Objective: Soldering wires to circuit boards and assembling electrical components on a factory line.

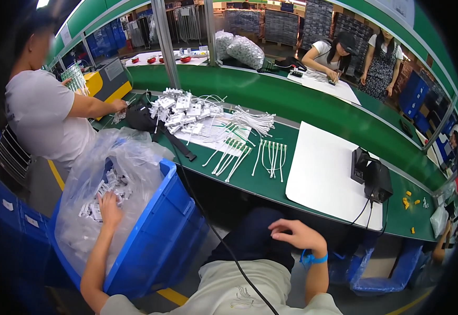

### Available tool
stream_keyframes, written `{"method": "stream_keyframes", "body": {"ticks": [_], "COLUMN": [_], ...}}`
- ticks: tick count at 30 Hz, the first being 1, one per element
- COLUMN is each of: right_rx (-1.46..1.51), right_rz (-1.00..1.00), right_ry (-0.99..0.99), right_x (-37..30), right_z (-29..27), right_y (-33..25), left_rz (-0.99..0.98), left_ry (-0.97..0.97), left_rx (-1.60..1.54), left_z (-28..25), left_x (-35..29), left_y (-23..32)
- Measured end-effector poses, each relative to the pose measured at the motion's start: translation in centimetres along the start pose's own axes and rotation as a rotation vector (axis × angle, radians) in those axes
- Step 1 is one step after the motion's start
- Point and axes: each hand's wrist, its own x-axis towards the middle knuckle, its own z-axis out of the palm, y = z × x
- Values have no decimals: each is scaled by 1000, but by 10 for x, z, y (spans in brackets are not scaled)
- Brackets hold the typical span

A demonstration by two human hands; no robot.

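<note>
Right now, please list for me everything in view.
Bench: one, green, centre to right
Bin: one, blue, left
Liner: one, clear, in bin
Bin parts: many, white, in liner
Heaped parts: many, white, on bench
Loose cables: many, white, beside heap
Cable sets: several, white-green, bench front
Sheet: one, white, right of cables
Device: one, black, sheet's right edge
Small pieces: several, yellow, bench right end
Machine: one, yellow and grey, upper left
Other people: at least three, varied clothes, left and beyond
Wristband: one, blue, right wrist
Left hand: one, bare, in bin
Right hand: one, bare, above lap
</note>
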Motion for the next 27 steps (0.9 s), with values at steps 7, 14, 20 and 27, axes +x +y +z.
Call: {"method": "stream_keyframes", "body": {"ticks": [7, 14, 20, 27], "right_rx": [241, -340, -794, -791], "right_rz": [-233, -310, -71, -91], "right_ry": [-226, 642, 767, 883], "right_x": [105, 321, 409, 420], "right_z": [-64, -62, -68, -64], "right_y": [-53, -19, 0, 26], "left_rz": [-67, 215, 16, 62], "left_ry": [-143, 180, 132, 298], "left_rx": [-112, 164, 2, 89], "left_z": [-26, -15, -30, -72], "left_x": [-4, -23, -30, -20], "left_y": [11, 26, 45, 62]}}
